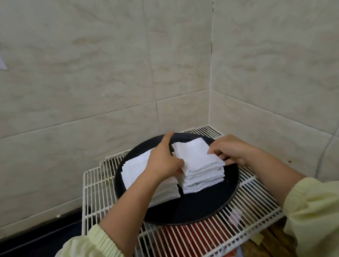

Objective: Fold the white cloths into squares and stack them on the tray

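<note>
The left hand point(164, 161), index finger straight, seemingly pinches the right stack point(198, 165) of folded white cloths. The right hand point(232, 151) curls round its far edge. Two stacks, counting the left stack point(135, 171), sit mid-frame on one dark round tray point(195, 209).

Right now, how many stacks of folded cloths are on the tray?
2. The left stack lies on the tray, partly behind the left hand; the right stack sits beside it, gripped by the right hand. More could hide behind the arms.
</note>
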`<state>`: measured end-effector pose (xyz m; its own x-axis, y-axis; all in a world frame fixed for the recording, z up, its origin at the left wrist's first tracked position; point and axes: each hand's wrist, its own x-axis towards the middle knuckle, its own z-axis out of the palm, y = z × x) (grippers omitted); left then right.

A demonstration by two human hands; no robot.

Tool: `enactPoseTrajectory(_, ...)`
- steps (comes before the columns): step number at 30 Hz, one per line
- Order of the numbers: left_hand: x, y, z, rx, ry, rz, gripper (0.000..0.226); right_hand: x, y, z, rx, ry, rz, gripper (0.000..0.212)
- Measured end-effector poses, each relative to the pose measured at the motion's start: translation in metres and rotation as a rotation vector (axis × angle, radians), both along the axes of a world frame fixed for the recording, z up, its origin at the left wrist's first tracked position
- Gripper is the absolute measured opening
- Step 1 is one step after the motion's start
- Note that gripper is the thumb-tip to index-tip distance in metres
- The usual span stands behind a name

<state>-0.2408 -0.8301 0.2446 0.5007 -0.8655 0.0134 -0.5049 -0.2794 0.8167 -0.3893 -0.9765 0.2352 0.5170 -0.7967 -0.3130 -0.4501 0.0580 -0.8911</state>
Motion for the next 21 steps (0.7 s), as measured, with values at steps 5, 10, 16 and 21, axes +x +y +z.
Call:
enactPoseTrajectory(5,-0.009,0.007,0.003,0.044,-0.051,-0.002,0.048,0.002,0.001,0.003,-0.114,0.097,0.058,0.007)
enactPoseTrajectory(10,-0.002,0.025,0.024,-0.088,0.099,0.061,0.027,0.007,-0.001,0.030,-0.550,0.194,0.054,0.016)
enactPoseTrajectory(16,0.030,0.068,0.012,-0.203,-0.067,0.382,0.033,0.046,0.047,0.061,-0.387,-0.143,0.273,0.010)
enactPoseTrajectory(21,0.030,0.076,-0.015,-0.151,-0.033,0.398,0.052,0.082,0.076,0.050,-0.628,0.195,0.490,0.023)
